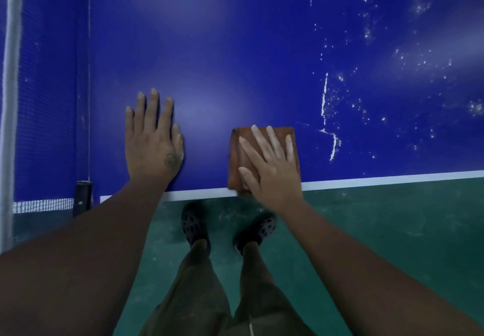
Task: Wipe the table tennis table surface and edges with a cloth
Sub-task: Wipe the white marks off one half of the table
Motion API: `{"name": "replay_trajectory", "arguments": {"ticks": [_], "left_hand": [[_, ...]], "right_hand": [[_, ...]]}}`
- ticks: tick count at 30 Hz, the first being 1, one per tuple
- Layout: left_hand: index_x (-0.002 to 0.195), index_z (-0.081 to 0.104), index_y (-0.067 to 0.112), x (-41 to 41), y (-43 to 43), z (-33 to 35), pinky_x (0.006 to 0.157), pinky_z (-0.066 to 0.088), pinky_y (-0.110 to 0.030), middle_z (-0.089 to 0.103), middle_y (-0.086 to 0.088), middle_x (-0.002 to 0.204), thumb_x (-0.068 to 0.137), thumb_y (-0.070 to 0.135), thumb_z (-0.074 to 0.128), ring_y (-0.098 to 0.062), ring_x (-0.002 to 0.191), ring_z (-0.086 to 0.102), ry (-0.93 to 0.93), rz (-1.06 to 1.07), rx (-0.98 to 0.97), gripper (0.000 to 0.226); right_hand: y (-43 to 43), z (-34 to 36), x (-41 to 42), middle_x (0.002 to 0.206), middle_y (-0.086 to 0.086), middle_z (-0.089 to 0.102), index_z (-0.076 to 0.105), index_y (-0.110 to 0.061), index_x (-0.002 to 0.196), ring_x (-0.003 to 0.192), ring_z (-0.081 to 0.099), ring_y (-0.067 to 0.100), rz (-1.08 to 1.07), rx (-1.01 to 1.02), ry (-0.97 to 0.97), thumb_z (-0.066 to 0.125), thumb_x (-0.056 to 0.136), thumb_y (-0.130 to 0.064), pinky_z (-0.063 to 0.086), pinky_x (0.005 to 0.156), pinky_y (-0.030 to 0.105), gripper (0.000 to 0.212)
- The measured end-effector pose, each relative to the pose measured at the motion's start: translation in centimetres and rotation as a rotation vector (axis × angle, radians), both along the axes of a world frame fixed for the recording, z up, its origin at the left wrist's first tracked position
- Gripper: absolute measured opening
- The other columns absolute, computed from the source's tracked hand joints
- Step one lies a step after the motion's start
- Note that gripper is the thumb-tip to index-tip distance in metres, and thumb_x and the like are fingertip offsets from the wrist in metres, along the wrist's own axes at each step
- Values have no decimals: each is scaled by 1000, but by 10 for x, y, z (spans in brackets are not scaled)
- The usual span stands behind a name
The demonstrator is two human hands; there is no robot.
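Note:
The blue table tennis table (235, 47) fills the upper view, with a white line (366, 182) along its near edge. A folded brown cloth (235, 157) lies flat on the table just inside that edge. My right hand (269, 162) presses flat on the cloth with straight, spread fingers. My left hand (153, 139) rests flat on the bare blue surface to the left of the cloth, fingers straight. White dust and streaks (330, 120) cover the table to the right of the cloth.
The net (44, 86) with its white top band (11, 99) runs along the left, fixed by a dark post (83, 196) at the table's edge. Below the edge lies green floor (379, 231), where my legs and black shoes (193, 224) stand.

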State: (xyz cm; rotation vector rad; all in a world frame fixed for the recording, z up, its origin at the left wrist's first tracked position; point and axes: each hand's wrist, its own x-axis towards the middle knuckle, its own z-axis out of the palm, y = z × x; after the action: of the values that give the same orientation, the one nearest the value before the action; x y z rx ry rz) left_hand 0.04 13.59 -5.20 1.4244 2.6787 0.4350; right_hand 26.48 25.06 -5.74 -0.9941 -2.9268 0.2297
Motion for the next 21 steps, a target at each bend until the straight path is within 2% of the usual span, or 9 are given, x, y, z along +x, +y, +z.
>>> {"name": "replay_trajectory", "arguments": {"ticks": [2,6,8,10,12,13,18,21], "left_hand": [[166,43,7,17,1,1,136,13,-60,32,-18,177,118,33,39,-40,167,22,3,6,30,55],[160,53,9,69,22,7,135,17,-61,39,-18,173,115,34,50,-42,164,30,-14,-28,115,51],[165,47,11,93,45,10,136,12,-58,33,-16,176,116,38,46,-40,166,24,-47,0,87,55],[173,31,18,116,66,12,137,4,-56,17,-13,182,117,46,33,-38,169,9,-73,67,-27,62],[176,17,22,132,76,7,137,-1,-56,4,-10,184,118,51,25,-36,170,-1,-59,149,-100,65],[176,16,22,137,78,3,137,-2,-56,3,-10,184,117,52,24,-36,170,-1,-48,173,-103,66],[174,27,22,138,79,-3,137,5,-56,14,-9,183,116,52,30,-36,170,7,-7,199,-60,65],[174,28,22,139,81,0,137,5,-55,16,-9,183,116,50,30,-35,170,8,-11,207,-72,64]], "right_hand": [[22,0,36,180,-2,18,41,-31,165,167,12,28,5,11,-19,42,111,-56,13,128,69,60],[73,6,110,181,-5,11,31,-33,169,168,7,25,-152,40,-96,30,111,-59,11,129,68,64],[91,9,133,181,-2,12,32,-28,169,168,7,27,-218,35,-114,28,112,-58,10,129,69,64],[97,10,141,181,2,12,33,-24,169,168,5,30,-235,26,-117,29,113,-55,8,129,70,64],[91,9,133,181,4,10,32,-23,169,168,3,30,-227,23,-96,32,113,-53,7,130,69,63],[86,7,125,181,4,10,32,-23,169,168,3,30,-216,22,-77,34,113,-52,5,130,69,63],[62,-3,83,181,3,12,32,-27,169,168,5,29,-79,2,3,37,114,-53,4,132,64,61],[72,-5,102,181,0,12,33,-29,168,168,6,27,28,-32,10,38,113,-54,7,133,62,60]]}}
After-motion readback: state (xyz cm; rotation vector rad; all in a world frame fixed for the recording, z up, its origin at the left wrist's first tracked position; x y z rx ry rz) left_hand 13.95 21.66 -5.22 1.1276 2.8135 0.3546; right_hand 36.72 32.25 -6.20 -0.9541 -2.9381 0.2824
